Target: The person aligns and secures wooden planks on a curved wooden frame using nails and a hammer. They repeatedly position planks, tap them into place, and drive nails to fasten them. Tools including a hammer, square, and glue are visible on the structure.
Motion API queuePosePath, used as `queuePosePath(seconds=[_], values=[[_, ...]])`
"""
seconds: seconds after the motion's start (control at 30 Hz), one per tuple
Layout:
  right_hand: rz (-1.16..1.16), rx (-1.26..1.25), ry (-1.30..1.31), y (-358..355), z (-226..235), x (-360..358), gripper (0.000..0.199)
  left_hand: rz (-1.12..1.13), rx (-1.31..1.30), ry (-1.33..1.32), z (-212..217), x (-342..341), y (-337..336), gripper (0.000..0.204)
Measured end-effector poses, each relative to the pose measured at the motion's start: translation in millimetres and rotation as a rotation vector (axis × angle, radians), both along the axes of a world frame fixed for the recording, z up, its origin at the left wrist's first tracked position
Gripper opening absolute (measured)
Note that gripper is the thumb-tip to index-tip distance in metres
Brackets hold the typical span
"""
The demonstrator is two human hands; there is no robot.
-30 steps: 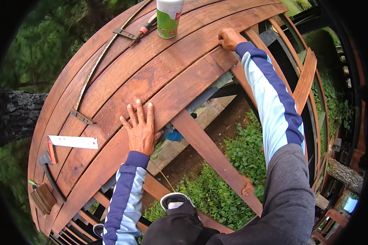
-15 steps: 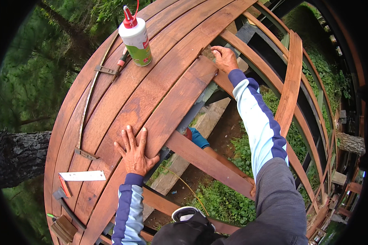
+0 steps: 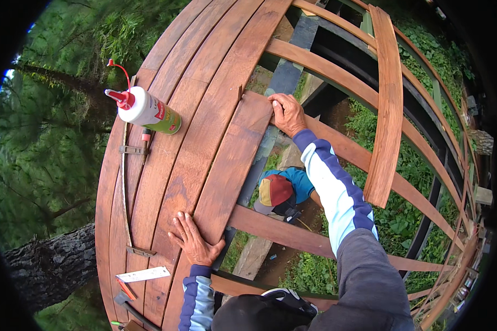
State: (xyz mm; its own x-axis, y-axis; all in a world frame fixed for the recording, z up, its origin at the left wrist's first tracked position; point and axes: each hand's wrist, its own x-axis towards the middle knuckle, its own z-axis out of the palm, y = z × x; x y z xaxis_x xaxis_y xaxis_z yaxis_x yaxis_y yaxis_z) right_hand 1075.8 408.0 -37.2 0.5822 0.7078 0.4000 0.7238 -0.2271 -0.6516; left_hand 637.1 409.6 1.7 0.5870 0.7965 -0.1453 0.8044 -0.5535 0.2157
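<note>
Left of the reddish inner plank [image 3: 234,160], a white-and-green squeeze bottle [image 3: 150,112] with a red cap stands on the neighbouring boards [image 3: 220,117]; its contents cannot be seen. The left hand [image 3: 196,243], fingers spread, lies across the plank's left edge. The plank stretches between both hands. At its far right corner the right hand [image 3: 288,115] curls its fingers; whether it grips cannot be told. Right of the plank, another board [image 3: 389,105] crosses curved strips [image 3: 326,72].

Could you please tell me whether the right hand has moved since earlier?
Yes, the right hand has moved rightward, away from the long plank bordering the board.
</note>
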Motion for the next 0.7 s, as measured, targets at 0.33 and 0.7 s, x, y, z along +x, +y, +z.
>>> queuePosePath(seconds=[0.33, 0.7], values=[[0.209, -0.081, -0.039, -7, 14, 0, 0.050, -0.090, 0.089, 0.052, -2, -3, 3, 0.129], [0.330, -0.258, -0.040, -11, 18, 7, 0.108, -0.039, 0.008, -0.032, 3, 15, -4, 0.123]])
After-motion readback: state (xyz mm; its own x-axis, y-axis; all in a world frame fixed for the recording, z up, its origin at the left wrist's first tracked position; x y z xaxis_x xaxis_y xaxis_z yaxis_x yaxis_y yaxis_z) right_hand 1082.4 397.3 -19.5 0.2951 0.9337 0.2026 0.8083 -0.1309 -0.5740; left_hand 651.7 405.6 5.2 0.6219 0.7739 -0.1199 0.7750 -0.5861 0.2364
